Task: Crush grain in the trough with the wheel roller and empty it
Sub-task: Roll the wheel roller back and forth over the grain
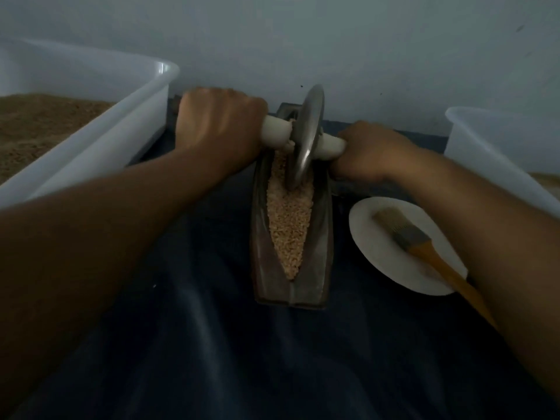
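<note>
A narrow metal trough (318, 262) lies lengthwise on the dark cloth, filled with pale grain (289, 225). The metal wheel roller (306, 137) stands on edge in the trough's far half, tilted slightly, its rim sunk in the grain. A white handle (277, 133) sticks out on each side of the wheel. My left hand (218, 128) grips the left handle. My right hand (372, 151) grips the right handle, whose tip shows just left of my fist.
A large white tub (127, 122) with brown grain stands at the left. Another white tub (497, 147) stands at the right. A white plate (372, 241) with a wooden-handled brush (424, 247) lies beside the trough, under my right forearm. A wall is close behind.
</note>
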